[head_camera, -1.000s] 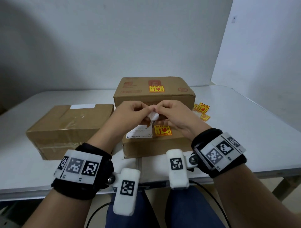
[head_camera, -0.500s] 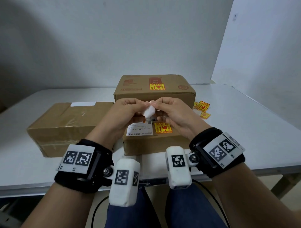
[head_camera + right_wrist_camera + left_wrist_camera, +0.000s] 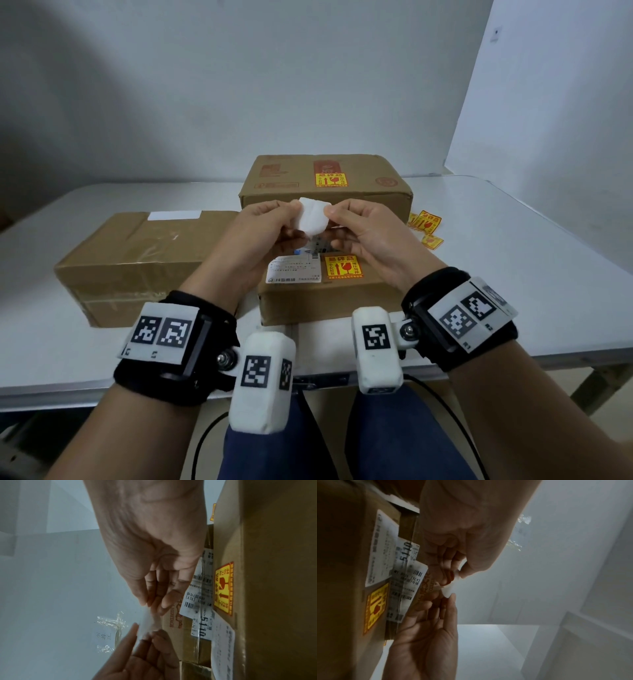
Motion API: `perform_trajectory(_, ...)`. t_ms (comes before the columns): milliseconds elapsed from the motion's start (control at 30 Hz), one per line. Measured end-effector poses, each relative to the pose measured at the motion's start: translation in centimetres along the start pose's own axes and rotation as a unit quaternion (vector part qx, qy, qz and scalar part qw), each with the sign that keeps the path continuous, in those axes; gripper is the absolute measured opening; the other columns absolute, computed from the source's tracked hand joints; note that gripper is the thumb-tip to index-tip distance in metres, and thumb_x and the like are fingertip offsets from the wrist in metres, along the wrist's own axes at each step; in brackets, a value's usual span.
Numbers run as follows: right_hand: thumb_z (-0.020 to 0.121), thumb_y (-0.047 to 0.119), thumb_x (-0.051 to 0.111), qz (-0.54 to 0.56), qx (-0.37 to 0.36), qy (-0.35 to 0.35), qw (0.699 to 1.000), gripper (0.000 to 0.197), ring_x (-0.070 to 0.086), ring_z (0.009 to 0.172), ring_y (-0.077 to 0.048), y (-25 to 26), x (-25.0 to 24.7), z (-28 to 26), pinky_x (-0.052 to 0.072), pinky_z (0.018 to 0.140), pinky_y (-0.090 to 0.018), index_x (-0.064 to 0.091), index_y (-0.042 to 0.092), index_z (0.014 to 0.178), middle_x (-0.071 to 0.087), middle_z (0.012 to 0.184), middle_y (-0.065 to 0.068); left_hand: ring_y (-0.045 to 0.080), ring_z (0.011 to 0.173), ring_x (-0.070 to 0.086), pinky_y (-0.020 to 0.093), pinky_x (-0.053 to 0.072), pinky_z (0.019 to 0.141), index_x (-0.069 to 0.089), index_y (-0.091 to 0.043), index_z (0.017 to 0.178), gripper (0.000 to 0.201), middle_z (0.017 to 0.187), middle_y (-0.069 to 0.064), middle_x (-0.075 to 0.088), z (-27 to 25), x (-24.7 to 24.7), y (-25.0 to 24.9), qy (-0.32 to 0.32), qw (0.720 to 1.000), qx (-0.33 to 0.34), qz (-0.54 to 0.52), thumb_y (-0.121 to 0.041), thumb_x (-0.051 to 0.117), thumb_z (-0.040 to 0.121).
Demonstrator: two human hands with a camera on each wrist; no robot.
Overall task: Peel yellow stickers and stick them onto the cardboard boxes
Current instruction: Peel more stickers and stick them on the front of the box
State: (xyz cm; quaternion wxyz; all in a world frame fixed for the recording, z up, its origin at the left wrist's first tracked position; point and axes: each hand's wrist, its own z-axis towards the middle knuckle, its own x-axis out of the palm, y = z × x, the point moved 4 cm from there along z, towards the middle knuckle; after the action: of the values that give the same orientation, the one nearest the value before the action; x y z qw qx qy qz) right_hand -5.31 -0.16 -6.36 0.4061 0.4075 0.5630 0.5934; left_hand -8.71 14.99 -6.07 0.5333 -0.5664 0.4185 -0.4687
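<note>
we hold a small white sticker piece [image 3: 313, 218], its blank side toward us, between both sets of fingertips, raised above the nearest cardboard box [image 3: 325, 298]. our left hand [image 3: 255, 240] pinches its left edge between thumb and forefinger, and our right hand [image 3: 368, 236] pinches the right edge the same way; the other fingers curl loosely underneath. we judge this two-sided pinch is there to part the sticker from its backing, though no yellow face shows from any view, so we cannot tell how far the peel has gone.

just below our fingers, the near box already carries a yellow fragile sticker [image 3: 343, 267] beside a white shipping label [image 3: 294, 273]. beyond our fingertips the far box [image 3: 325, 181] also bears one on its top. off to the left of our left hand, the long taped box [image 3: 137, 260] shows no yellow sticker, so we judge it the likely target. spare yellow stickers [image 3: 428, 226] lie past our right hand.

all of it sits on a white folding table [image 3: 513, 257] against plain pale walls.
</note>
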Motion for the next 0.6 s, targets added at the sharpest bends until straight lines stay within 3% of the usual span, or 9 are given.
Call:
perform_trajectory(100,0.095,0.019,0.057,-0.007,-0.004,-0.003,1.0,0.023,0.068,0.07,-0.008,0.3,0.1,0.0,0.055,0.065,-0.02,0.064,-0.001,0.106,0.072,0.092,-0.008,0.008,0.062,0.062,0.024,0.057,0.067,0.07,-0.011,0.09,0.021,0.06,-0.005,0.065,-0.1,0.2,-0.6,-0.016,0.996,0.054,0.076,-0.028,0.058,0.093)
perform_trajectory(200,0.096,0.018,0.055,-0.019,-0.007,-0.003,1.0,0.024,0.067,0.063,-0.006,0.6,0.1,0.1,0.054,0.063,-0.019,0.063,-0.002,0.108,0.07,0.085,-0.008,0.008,0.061,0.059,0.025,0.054,0.068,0.07,-0.006,0.089,0.021,0.067,0.0,0.065,0.2,-0.1,-0.7,-0.035,0.991,0.089,0.092,-0.025,0.062,0.091)
perform_trajectory(333,0.096,0.015,0.055,-0.032,-0.013,0.003,0.999,0.016,0.062,0.061,-0.006,1.0,0.0,0.5,0.054,0.064,-0.019,0.062,0.001,0.1,0.065,0.076,-0.005,0.008,0.058,0.059,0.031,0.054,0.075,0.071,-0.004,0.091,0.019,0.068,0.003,0.065,0.3,-0.3,-0.8,-0.046,0.993,0.088,0.058,-0.021,0.063,0.09)
perform_trajectory(500,0.096,0.013,0.055,-0.033,-0.02,-0.001,0.999,0.012,0.062,0.062,-0.007,1.4,-0.5,0.9,0.055,0.068,-0.022,0.064,0.006,0.092,0.065,0.074,-0.004,0.007,0.045,0.057,0.018,0.048,0.047,0.063,-0.007,0.076,0.02,0.052,-0.003,0.059,0.3,-0.7,-1.7,-0.073,0.992,0.101,0.035,-0.019,0.061,0.092)
perform_trajectory(600,0.096,0.012,0.055,-0.028,-0.025,-0.008,0.999,0.011,0.062,0.062,-0.007,1.5,-0.5,1.0,0.055,0.065,-0.019,0.063,0.007,0.092,0.065,0.075,-0.004,0.005,0.042,0.055,0.016,0.045,0.043,0.059,-0.009,0.07,0.025,0.047,-0.006,0.057,0.3,-0.6,-1.9,-0.093,0.989,0.114,0.027,-0.019,0.06,0.092)
